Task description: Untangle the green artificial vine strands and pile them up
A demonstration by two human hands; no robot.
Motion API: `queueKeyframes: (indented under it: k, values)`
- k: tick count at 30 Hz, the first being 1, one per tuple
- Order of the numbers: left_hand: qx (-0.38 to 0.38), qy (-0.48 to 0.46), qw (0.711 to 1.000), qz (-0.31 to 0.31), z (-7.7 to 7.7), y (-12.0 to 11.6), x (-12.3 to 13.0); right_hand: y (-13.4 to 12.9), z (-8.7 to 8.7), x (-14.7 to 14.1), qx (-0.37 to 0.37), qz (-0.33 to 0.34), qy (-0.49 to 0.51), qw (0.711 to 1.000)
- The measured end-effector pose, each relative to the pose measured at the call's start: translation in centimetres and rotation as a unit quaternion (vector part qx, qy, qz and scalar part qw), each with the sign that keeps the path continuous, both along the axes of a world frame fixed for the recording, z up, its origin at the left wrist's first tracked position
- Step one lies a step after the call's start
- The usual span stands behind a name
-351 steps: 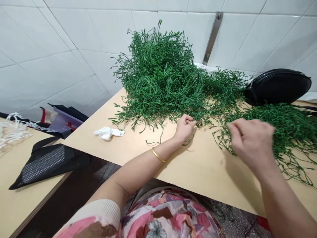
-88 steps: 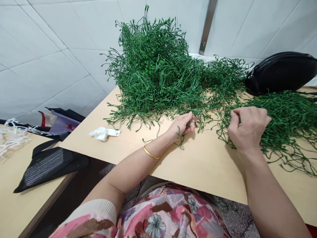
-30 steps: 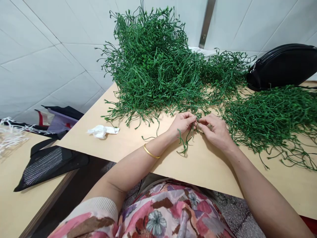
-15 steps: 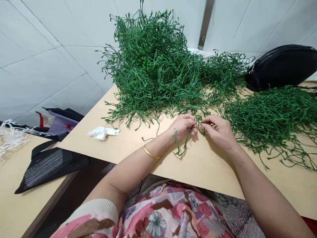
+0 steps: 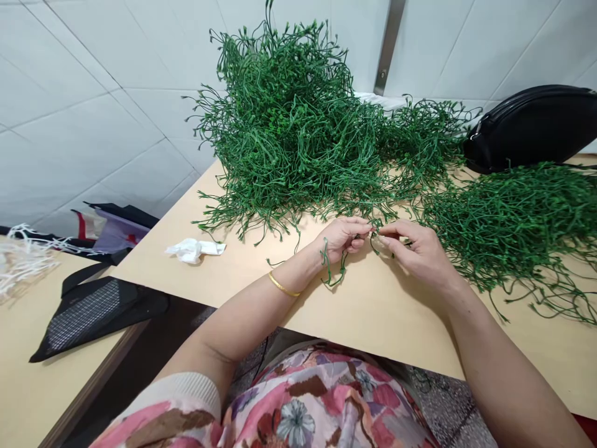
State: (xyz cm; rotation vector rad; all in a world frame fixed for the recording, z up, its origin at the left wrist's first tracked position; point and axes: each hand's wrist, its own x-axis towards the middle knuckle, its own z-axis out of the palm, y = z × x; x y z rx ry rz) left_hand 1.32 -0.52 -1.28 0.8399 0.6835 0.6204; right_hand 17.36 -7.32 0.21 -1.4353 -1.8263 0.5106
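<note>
Between my two hands is a thin green artificial stem (image 5: 342,269), looped and hanging below my left wrist. My left hand (image 5: 347,238) pinches it with thumb and forefinger. Close beside it, my right hand (image 5: 413,246) has its thumb and forefinger closed at the other end of the same green stem. The small part between the fingertips is too fine to make out. Behind my hands rises a big tangled heap of green stems (image 5: 289,124) with small budded tips. A second, lower pile of green stems (image 5: 513,218) lies to the right of my right hand.
A crumpled white tissue (image 5: 196,250) lies on the light wooden table (image 5: 382,323) at left. At the back right stands a black bag (image 5: 536,127). Lower left, a second table carries a black mesh pouch (image 5: 86,314) and white strands (image 5: 25,264). A tiled wall (image 5: 153,50) closes off the back.
The hanging loop of the stem has shifted a little left and up. My left hand's fingers have straightened toward the right hand, and both hands still hold the stem.
</note>
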Motion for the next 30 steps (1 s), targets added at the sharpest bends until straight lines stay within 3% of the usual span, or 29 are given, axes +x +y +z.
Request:
queueKeyframes:
  k: [6,11,16,22,30]
  values:
    - [0.078,0.021,0.997,0.016,0.0,-0.4,0.2,0.1,-0.1,-0.2,-0.01,0.002,0.012,1.0]
    - [0.077,0.016,0.997,-0.005,0.2,-0.6,0.2,0.2,0.0,-0.1,-0.01,0.012,0.038,0.999]
    - [0.084,0.04,0.995,0.035,0.3,-0.7,0.3,0.7,-0.6,0.2,-0.026,0.038,0.081,0.996]
    - [0.128,0.047,0.987,0.082,-0.2,-1.0,0.8,0.7,-0.6,-0.4,-0.013,-0.002,0.066,0.998]
    - [0.136,0.027,0.989,0.05,0.3,-1.1,0.6,0.6,-0.9,-0.1,-0.035,-0.051,0.028,0.998]
